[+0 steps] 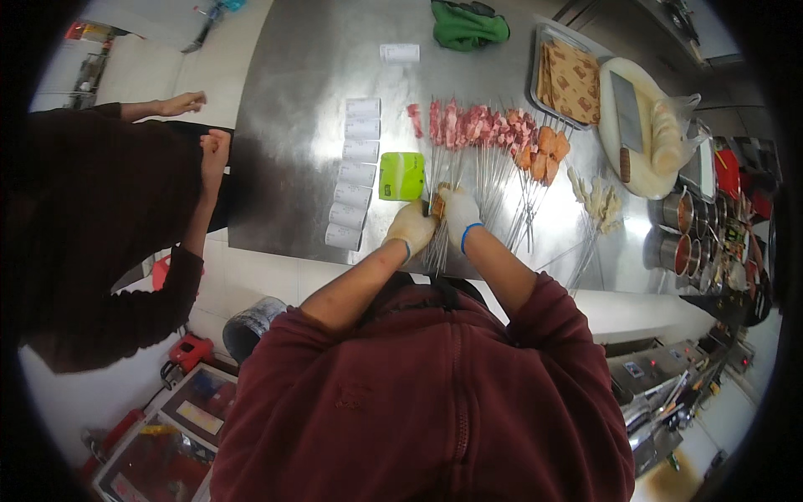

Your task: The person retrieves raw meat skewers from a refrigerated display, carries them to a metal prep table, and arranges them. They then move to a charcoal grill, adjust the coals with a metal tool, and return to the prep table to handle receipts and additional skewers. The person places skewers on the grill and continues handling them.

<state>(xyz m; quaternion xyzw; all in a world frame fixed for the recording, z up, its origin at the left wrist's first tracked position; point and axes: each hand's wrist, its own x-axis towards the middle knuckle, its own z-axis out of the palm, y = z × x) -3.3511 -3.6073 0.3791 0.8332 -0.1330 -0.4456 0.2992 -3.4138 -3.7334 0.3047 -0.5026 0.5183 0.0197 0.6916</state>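
My left hand (412, 227) and my right hand (461, 213), both in white knit gloves, meet near the front of the steel table. Between them is a small brown item (439, 204) that the fingers of both hands grip; what it is cannot be made out. A dark edge shows by the left fingertips. Below and around the hands lie thin metal skewers (437, 248). Their far ends carry raw red meat pieces (480, 125). A bright green packet (402, 176) lies just beyond my left hand. To the right are skewers of orange-coated meat (544, 155) and pale, folded food on skewers (595, 199).
Printed paper slips (361, 150) form a column on the steel table (288, 125). At right are a tray (538, 81) of patterned paper, a round board (643, 179) with a cleaver (627, 116), and metal pots (674, 210). A green cloth (467, 26) lies far back. Another person (119, 232) stands left.
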